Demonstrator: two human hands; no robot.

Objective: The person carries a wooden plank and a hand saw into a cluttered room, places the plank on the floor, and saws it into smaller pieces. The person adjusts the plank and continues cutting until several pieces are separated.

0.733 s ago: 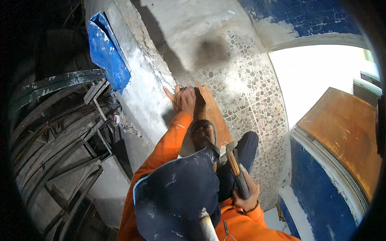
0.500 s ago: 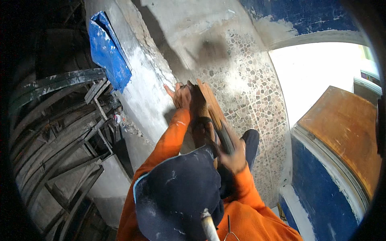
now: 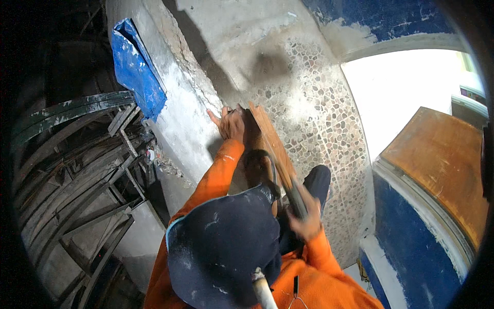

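Note:
A long brown wooden board (image 3: 272, 139) slants from the middle of the view down toward my lap. My left hand (image 3: 233, 125) is at its far end beside the pale ledge, gripping the shaded side with one finger stuck out to the left; part of its grip is hidden. Lower down, my right hand (image 3: 307, 220) is closed round a dark, long, narrow tool (image 3: 295, 198) lying along the board's near part. Motion blurs this hand and the tool, so its exact kind is unclear. A dark cap (image 3: 221, 252) covers part of the near view.
A broken pale ledge (image 3: 180, 98) runs along the left, a crumpled blue sheet piece (image 3: 136, 69) on it. Dark stacked frames (image 3: 87, 170) fill the far left. Pebble-patterned flooring (image 3: 329, 118) lies right of the board. A brown wooden panel (image 3: 437, 165) tops a blue wall at right.
My right hand and the dark tool have slid toward me along the board, baring more of its wood. My left hand stays in nearly the same place.

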